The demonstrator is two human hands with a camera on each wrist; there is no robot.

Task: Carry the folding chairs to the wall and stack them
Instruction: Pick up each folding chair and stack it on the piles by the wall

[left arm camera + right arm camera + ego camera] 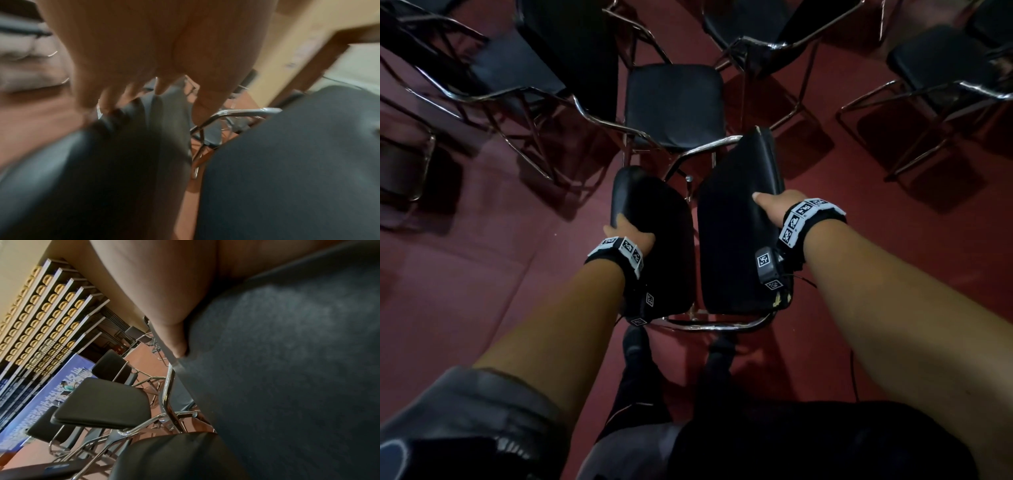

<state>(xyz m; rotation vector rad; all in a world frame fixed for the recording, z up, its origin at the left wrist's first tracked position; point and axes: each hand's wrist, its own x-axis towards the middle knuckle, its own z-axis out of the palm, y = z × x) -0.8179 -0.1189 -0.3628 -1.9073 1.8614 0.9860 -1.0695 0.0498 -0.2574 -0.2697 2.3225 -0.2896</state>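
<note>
The folding chair [736,226] is gripped by both hands: left hand [628,233] on the backrest, right hand [774,205] on the seat, long axis toward twelve o'clock.

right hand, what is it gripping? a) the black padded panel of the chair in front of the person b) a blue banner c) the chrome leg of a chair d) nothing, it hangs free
a: the right hand grips the edge of the black padded panel, thumb on its face.
</note>
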